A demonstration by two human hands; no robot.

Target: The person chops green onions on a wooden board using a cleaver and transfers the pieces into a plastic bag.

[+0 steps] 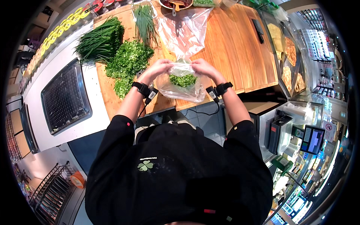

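My left hand (160, 68) and my right hand (204, 68) pinch the gathered edge of a clear plastic bag (184, 94) from either side. Chopped green chives or scallions (182, 80) show through the plastic between them, close to the near edge of the wooden board. Beyond my hands spreads more clear plastic film (182, 33); whether it belongs to the same bag I cannot tell. To the left of my left hand lies a loose heap of chopped greens (129, 60), and part of a dark metal object beside my wrist is mostly hidden.
Uncut green stalks (99, 40) lie at the back left, with another bunch (144, 24) in a clear tray. A bowl of dark red sauce (168, 3) stands at the far edge. A black perforated tray (67, 95) is on the left; a black-handled knife (258, 31) lies right.
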